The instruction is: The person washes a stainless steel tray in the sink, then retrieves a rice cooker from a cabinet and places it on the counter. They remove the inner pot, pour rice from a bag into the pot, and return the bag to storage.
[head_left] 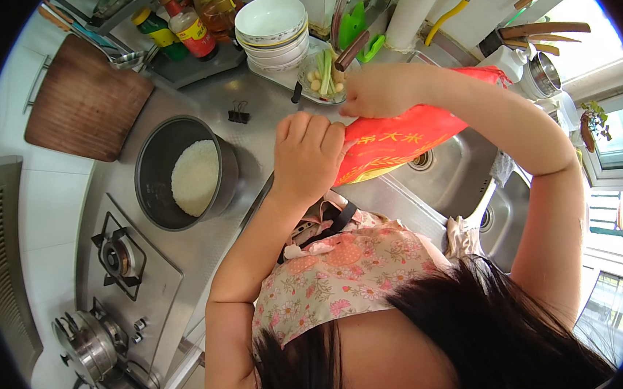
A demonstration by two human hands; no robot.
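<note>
A red plastic rice bag (402, 140) with yellow print lies across the counter edge and over the sink. My left hand (308, 151) is closed on the near left end of its top edge. Farther right along that same edge, my right hand (376, 90) grips the bag with curled fingers. To the left stands a dark rice cooker inner pot (150, 170), with white rice (197, 178) heaped inside. A black binder clip (238, 112) rests on the steel counter between the pot and the bag.
Stacked bowls (271, 22) and a glass bowl of scallions and garlic (324, 75) stand behind my hands. A wooden cutting board (84, 99) leans at the far left. Below it sit a gas stove (161, 279) and a steel pot (89, 347). The double sink (464, 182) is to the right.
</note>
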